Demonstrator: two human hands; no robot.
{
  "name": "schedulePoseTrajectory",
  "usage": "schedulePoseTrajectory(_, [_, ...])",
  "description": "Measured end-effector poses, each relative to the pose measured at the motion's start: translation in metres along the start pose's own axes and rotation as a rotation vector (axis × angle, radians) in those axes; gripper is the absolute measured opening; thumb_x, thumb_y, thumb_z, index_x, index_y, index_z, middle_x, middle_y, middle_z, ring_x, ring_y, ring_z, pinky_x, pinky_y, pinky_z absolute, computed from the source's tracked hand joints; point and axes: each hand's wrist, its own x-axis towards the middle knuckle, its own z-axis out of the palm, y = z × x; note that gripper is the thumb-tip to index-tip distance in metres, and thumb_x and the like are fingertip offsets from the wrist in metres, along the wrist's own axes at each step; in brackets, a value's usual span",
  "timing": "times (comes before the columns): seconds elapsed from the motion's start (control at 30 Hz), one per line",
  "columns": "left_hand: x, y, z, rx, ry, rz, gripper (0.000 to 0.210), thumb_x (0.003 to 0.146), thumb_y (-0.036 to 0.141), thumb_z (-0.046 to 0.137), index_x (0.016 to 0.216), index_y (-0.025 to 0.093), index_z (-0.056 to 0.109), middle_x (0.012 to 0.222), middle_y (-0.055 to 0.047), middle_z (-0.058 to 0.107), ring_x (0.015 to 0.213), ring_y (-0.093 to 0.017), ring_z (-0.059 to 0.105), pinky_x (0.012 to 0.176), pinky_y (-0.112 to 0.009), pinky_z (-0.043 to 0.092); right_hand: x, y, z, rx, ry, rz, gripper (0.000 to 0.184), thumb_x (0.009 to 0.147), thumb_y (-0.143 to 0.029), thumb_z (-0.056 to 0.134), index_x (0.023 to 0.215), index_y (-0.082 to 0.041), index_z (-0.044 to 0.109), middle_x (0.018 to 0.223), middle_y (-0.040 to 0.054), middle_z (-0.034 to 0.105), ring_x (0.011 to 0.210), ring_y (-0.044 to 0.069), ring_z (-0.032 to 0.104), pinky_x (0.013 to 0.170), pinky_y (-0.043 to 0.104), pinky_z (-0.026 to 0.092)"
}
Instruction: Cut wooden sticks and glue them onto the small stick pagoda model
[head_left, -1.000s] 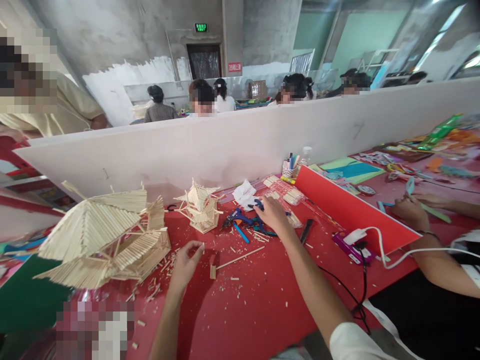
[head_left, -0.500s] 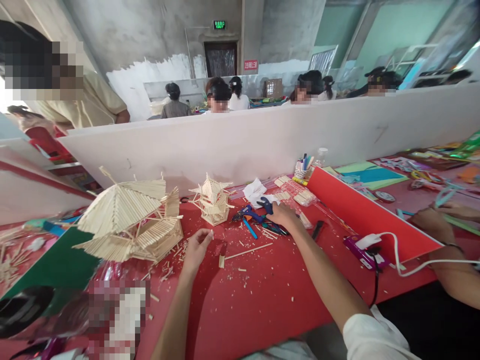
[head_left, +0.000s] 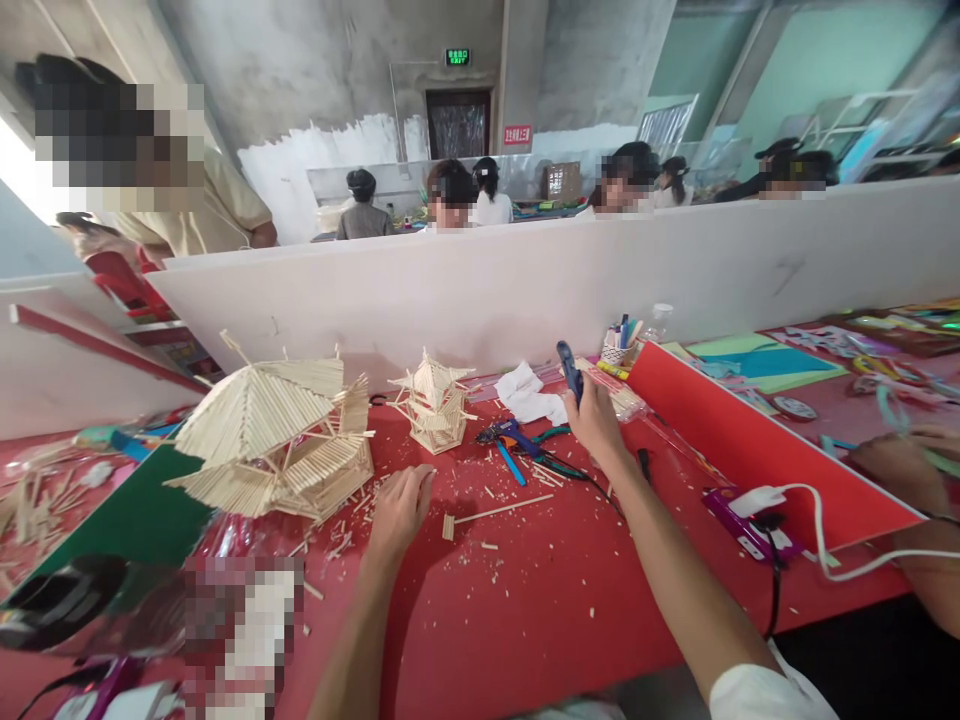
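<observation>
My left hand (head_left: 401, 508) is closed, fingers curled together, over the red table just below the small stick pavilion (head_left: 437, 405). A tiny pale bit shows at its fingertips, too small to name. Raised above the table on the right, my right hand (head_left: 596, 415) grips a dark blue hand tool (head_left: 570, 368) that points up; its working end is not clear. Between the hands lies a thin wooden stick (head_left: 502, 508) with a short flat piece (head_left: 448, 527) at its left end. A larger stick pavilion (head_left: 262, 440) stands left of my left hand.
Blue-handled tools (head_left: 517, 437), a blue pen-like stick (head_left: 511, 464) and crumpled white tissue (head_left: 529, 392) lie near the middle. A red board (head_left: 750, 450) and purple power strip (head_left: 742, 525) are at right, with another person's arm beyond. Wood scraps litter the red table (head_left: 517, 630).
My right hand has lifted the dark blue tool up from beside the other tools and moved right. My left hand has turned, its fingers curling more. The view has shifted slightly.
</observation>
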Motion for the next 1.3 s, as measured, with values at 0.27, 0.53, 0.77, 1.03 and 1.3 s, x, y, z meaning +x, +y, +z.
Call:
schedulePoseTrajectory(0.27, [-0.010, -0.002, 0.008, -0.179, 0.040, -0.150, 0.011, 0.098, 0.028, 0.051, 0.102, 0.020, 0.056, 0.083, -0.006, 0.071, 0.072, -0.018, 0.070, 0.067, -0.030, 0.054, 0.001, -0.025, -0.051, 0.757, 0.167, 0.098, 0.044, 0.099, -0.051, 0.037, 0.121, -0.018, 0.056, 0.108, 0.0153, 0.067, 0.101, 0.028, 0.065, 0.088, 0.043, 0.053])
schedulePoseTrajectory(0.53, [-0.005, 0.007, 0.019, -0.637, 0.170, -0.492, 0.016, 0.094, 0.038, 0.058, 0.099, 0.023, 0.059, 0.093, -0.006, 0.073, 0.081, -0.019, 0.072, 0.077, -0.035, 0.058, -0.057, -0.070, -0.070, 1.519, -0.790, 0.147, 0.047, 0.091, -0.059, 0.056, 0.115, -0.019, 0.063, 0.098, 0.0109, 0.070, 0.082, 0.023, 0.068, 0.071, 0.035, 0.057])
schedulePoseTrajectory(0.77, [0.004, 0.010, 0.016, -0.758, 0.273, -0.653, 0.027, 0.089, 0.045, 0.065, 0.092, 0.019, 0.057, 0.090, -0.008, 0.075, 0.081, -0.019, 0.073, 0.076, -0.033, 0.058, -0.089, -0.098, -0.038, 1.244, -1.034, -0.010, 0.050, 0.093, -0.059, 0.054, 0.123, -0.020, 0.064, 0.095, 0.0052, 0.068, 0.080, 0.018, 0.063, 0.073, 0.031, 0.052])
schedulePoseTrajectory(1.03, [0.004, 0.007, 0.021, -0.765, 0.196, -0.702, 0.028, 0.088, 0.046, 0.066, 0.087, 0.021, 0.054, 0.089, -0.008, 0.073, 0.091, -0.022, 0.072, 0.082, -0.035, 0.056, -0.099, -0.100, -0.032, 1.021, -0.910, -0.173, 0.045, 0.097, -0.048, 0.052, 0.136, -0.025, 0.059, 0.115, 0.0058, 0.070, 0.107, 0.025, 0.064, 0.094, 0.039, 0.049])
schedulePoseTrajectory(1.3, [0.009, 0.012, 0.017, -0.616, 0.159, -0.657, 0.023, 0.087, 0.042, 0.066, 0.089, 0.020, 0.065, 0.086, -0.003, 0.068, 0.080, -0.017, 0.064, 0.077, -0.029, 0.051, -0.107, -0.104, -0.031, 0.914, -0.824, -0.261, 0.041, 0.097, -0.042, 0.052, 0.132, -0.024, 0.063, 0.129, 0.0078, 0.068, 0.118, 0.028, 0.063, 0.101, 0.042, 0.048])
